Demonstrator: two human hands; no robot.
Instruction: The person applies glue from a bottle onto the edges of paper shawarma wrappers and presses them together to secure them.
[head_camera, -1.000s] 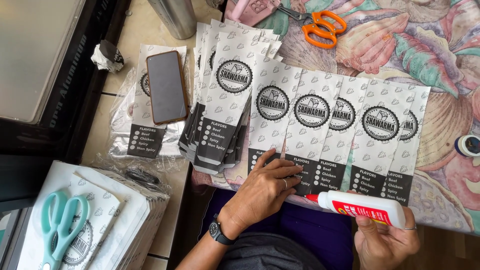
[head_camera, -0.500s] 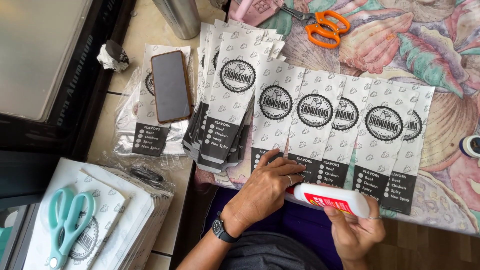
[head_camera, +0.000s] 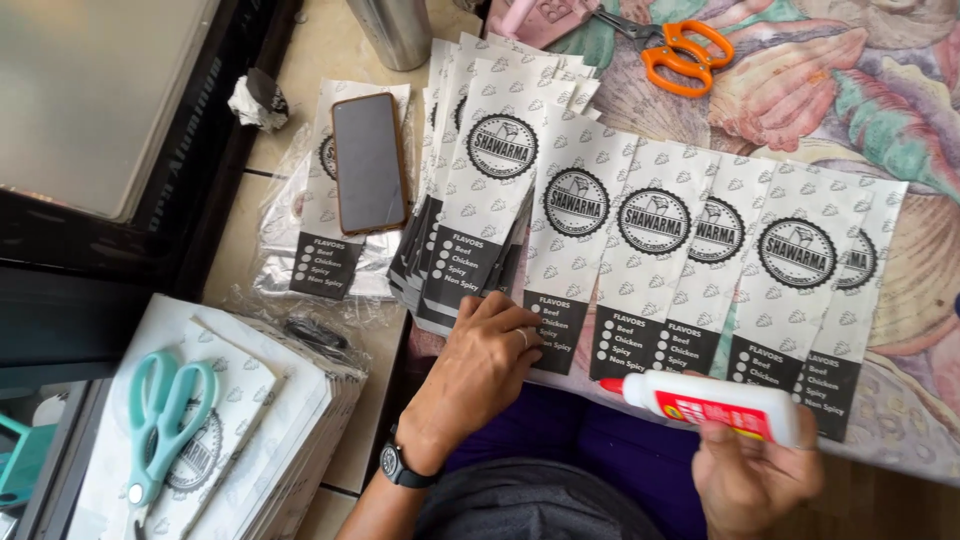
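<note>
Several white printed paper sleeves (head_camera: 660, 240) with black round emblems lie fanned in an overlapping row on a shell-patterned cloth. My left hand (head_camera: 482, 372), with a ring and a black wristwatch, rests palm down on the lower end of a sleeve next to the stacked pile (head_camera: 470, 200). My right hand (head_camera: 752, 475) holds a white glue bottle (head_camera: 715, 404) with a red label and red tip. The tip points left and lies just below the sleeves' bottom edges.
A phone (head_camera: 367, 162) lies on a wrapped sleeve packet at the left. Orange scissors (head_camera: 676, 50) sit at the top. Teal scissors (head_camera: 165, 422) rest on a stack of sleeves (head_camera: 270, 440) at lower left. A metal cylinder (head_camera: 398, 30) stands at the top.
My right hand has lifted the glue bottle a little toward the sleeves' lower edges, with its tip still pointing left. My left hand stays on the sleeves.
</note>
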